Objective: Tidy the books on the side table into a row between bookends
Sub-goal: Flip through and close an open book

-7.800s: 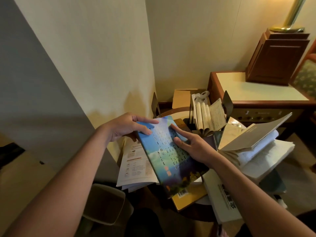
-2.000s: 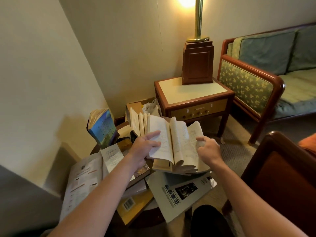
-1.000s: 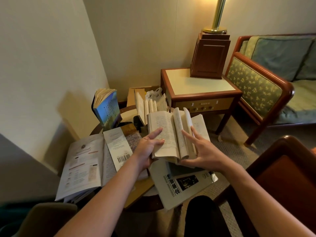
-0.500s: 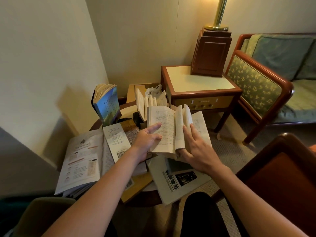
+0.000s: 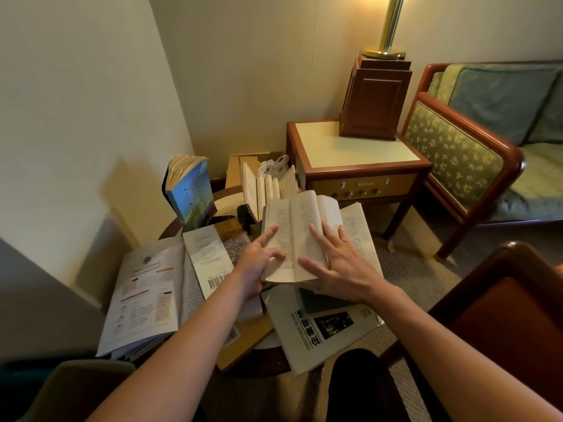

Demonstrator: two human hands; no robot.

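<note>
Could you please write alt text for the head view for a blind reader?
The right hand lies flat on an open book, the left hand touches its page; scattered books cover the side table, a blue book standing upright.

Warm, dim yellow light comes from the lamp [image 5: 389, 24] at the top, brightest on the wall [image 5: 274, 56] behind it and fading toward the lower left, where broad grey shade lies. The upright blue book [image 5: 191, 194] throws a soft shadow onto the wall beside it. Straight lines bow near the borders, and printed text blurs.
</note>
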